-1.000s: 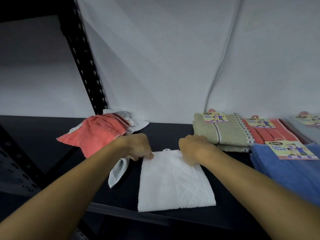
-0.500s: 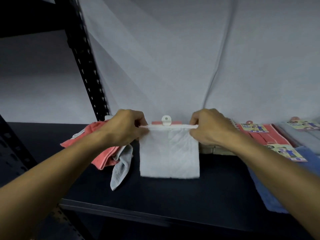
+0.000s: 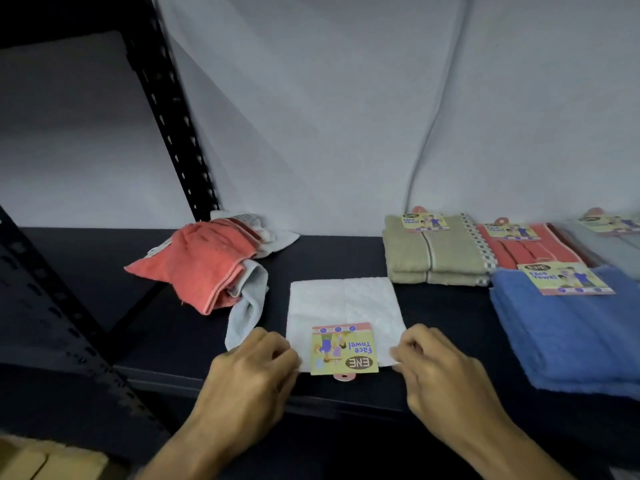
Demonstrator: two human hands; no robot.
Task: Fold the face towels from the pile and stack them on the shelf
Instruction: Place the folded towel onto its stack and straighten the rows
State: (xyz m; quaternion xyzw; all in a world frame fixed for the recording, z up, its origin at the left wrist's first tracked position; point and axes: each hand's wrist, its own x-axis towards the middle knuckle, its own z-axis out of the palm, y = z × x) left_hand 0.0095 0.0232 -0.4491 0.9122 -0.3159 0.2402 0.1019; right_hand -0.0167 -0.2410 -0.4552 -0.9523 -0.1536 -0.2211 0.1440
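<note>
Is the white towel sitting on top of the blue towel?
No, the white towel lies flat on the dark shelf, apart from the blue towel at the right.

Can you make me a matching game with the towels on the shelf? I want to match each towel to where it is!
Towels:
1. white towel
2. blue towel
3. tan towel
4. orange towel

Places:
A. crumpled in the pile on the left
B. far right, near the front edge
C. between the two hands, its label upside down
D. folded at the back, just right of the middle

Pairs: 1-C, 2-B, 3-D, 4-A
</note>
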